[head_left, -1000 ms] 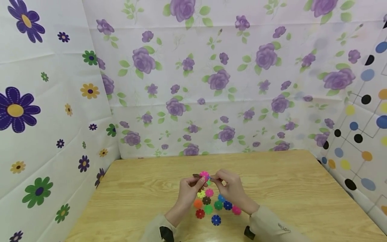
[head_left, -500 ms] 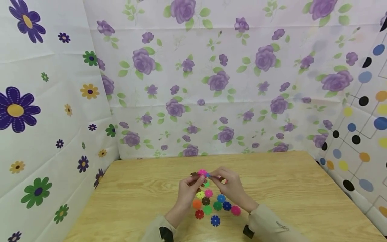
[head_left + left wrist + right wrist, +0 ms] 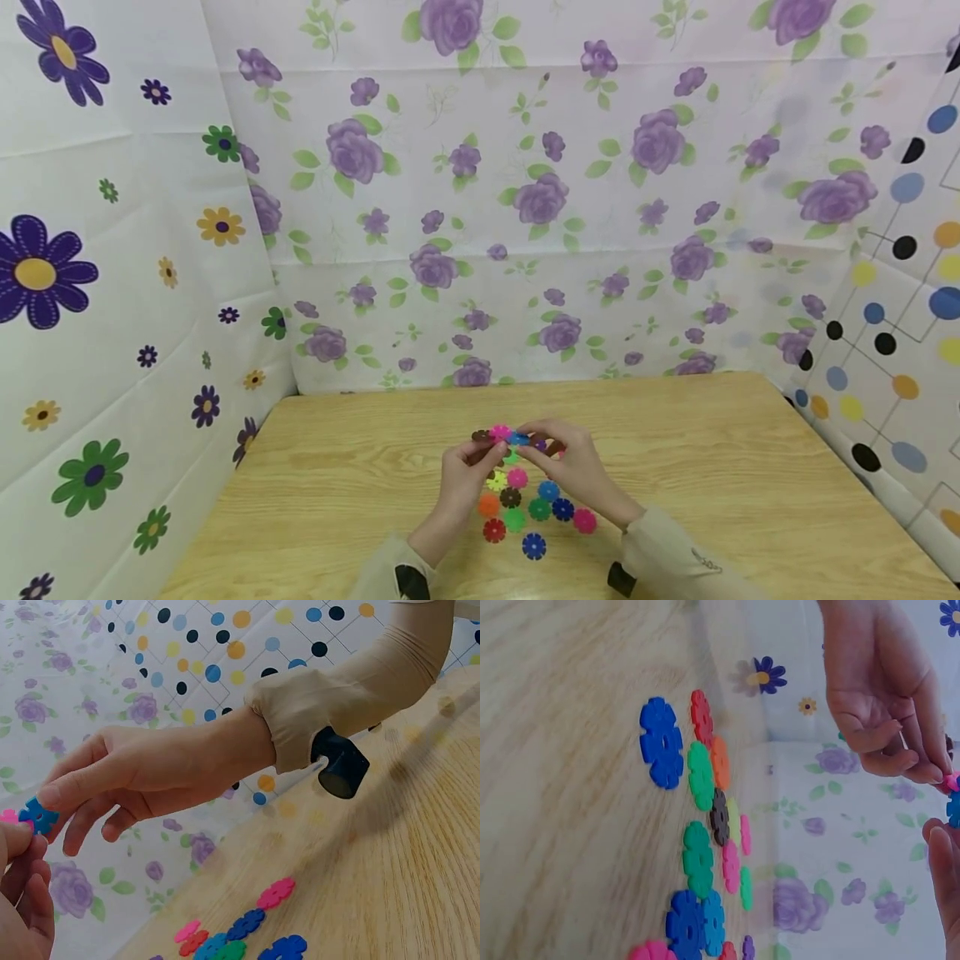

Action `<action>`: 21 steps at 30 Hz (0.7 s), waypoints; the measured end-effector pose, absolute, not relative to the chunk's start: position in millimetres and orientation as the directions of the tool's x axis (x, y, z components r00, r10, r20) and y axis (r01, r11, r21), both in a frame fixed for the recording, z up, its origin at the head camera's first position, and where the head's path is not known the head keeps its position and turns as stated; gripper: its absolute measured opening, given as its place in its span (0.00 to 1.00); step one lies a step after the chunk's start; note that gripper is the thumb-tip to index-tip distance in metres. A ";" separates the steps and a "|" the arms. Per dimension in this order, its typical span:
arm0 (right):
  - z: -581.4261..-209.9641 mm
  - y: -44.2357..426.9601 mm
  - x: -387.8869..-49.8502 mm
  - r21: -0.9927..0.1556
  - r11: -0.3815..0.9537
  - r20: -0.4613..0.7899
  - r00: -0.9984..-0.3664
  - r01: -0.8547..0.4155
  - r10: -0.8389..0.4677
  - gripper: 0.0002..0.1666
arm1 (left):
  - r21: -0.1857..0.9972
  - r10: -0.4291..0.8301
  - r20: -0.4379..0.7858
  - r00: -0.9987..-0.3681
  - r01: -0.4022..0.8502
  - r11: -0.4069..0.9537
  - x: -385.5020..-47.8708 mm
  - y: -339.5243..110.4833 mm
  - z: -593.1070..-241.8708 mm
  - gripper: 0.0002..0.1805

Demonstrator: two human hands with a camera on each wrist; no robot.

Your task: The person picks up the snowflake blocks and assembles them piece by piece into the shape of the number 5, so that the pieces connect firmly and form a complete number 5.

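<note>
Above the table, my left hand point(image 3: 467, 477) pinches a small chain of notched plastic snowflake discs at its pink disc point(image 3: 500, 432). A brown disc point(image 3: 482, 436) sits at the chain's left end and a blue disc point(image 3: 518, 437) at its right. The thumb and forefinger of my right hand point(image 3: 576, 471) pinch the blue disc. In the left wrist view this blue disc point(image 3: 38, 817) meets the pink one between both hands' fingertips. The slots where they join are partly covered by fingers. The right wrist view shows the blue disc point(image 3: 953, 808) at its right edge.
Loose discs lie on the wooden table point(image 3: 337, 500) under the hands, among them a red point(image 3: 494, 530), an orange point(image 3: 489, 505), a dark blue point(image 3: 534, 547) and a pink disc point(image 3: 585, 522). Flower-patterned cloth point(image 3: 420, 317) hangs behind the table, with more cloth at both sides.
The blue disc, earlier mostly hidden in the right fingers, now shows flatter beside the pink disc. The right hand's thumb and forefinger have spread around it. The loose discs stay put.
</note>
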State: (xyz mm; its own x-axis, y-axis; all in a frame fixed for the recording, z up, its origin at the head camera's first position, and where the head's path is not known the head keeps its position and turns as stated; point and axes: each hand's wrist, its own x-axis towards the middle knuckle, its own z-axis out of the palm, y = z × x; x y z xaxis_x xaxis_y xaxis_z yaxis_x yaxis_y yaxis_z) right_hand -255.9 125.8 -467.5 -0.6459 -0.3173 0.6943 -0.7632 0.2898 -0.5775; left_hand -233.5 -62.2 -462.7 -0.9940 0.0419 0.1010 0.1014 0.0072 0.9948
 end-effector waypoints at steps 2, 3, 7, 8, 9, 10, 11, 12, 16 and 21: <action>-467.3 126.1 -254.9 -0.609 0.276 0.673 -0.668 -0.744 -0.316 0.13 | 0.994 0.041 0.109 -0.993 0.109 0.005 -232.9 -62.0 -463.7 0.18; -466.9 126.1 -254.3 -0.625 0.270 0.662 -0.681 -0.732 -0.314 0.13 | 0.993 0.040 0.114 -0.993 0.114 0.002 -232.6 -61.9 -463.9 0.17; -462.9 125.4 -250.7 -0.706 0.243 0.598 -0.744 -0.665 -0.299 0.12 | 0.993 0.042 0.120 -0.992 0.120 -0.008 -232.4 -60.9 -463.9 0.16; -461.8 125.2 -249.8 -0.722 0.235 0.584 -0.756 -0.650 -0.294 0.12 | 0.993 0.045 0.118 -0.992 0.117 -0.011 -232.5 -60.5 -463.8 0.17; -461.1 124.9 -249.0 -0.734 0.228 0.575 -0.764 -0.640 -0.292 0.12 | 0.993 0.050 0.115 -0.992 0.114 -0.015 -232.5 -59.9 -463.3 0.17; -460.6 124.6 -248.4 -0.745 0.219 0.566 -0.771 -0.630 -0.291 0.12 | 0.994 0.054 0.110 -0.992 0.110 -0.020 -232.5 -59.4 -463.1 0.17; -460.4 124.3 -248.0 -0.750 0.217 0.562 -0.775 -0.625 -0.290 0.12 | 0.994 0.056 0.105 -0.993 0.104 -0.023 -232.6 -59.0 -463.4 0.17; -460.6 124.1 -247.6 -0.751 0.214 0.561 -0.775 -0.624 -0.292 0.12 | 0.995 0.058 0.101 -0.993 0.099 -0.030 -232.5 -58.7 -463.4 0.18; -463.6 123.8 -246.7 -0.752 0.219 0.554 -0.776 -0.622 -0.301 0.11 | 0.996 0.053 0.068 -0.996 0.065 -0.061 -231.7 -58.5 -464.9 0.17; -467.2 124.6 -246.0 -0.773 0.225 0.519 -0.795 -0.593 -0.313 0.12 | 0.996 0.043 0.024 -0.999 0.020 -0.088 -230.4 -60.2 -467.1 0.12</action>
State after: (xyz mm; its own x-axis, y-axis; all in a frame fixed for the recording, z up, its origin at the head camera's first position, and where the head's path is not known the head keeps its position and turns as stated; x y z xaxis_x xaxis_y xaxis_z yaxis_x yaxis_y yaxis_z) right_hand -246.0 124.6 -467.2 -0.7952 -0.3133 0.5192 -0.5934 0.2254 -0.7727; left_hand -230.4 -60.2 -467.1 -0.9988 0.0433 0.0243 0.0204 -0.0879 0.9959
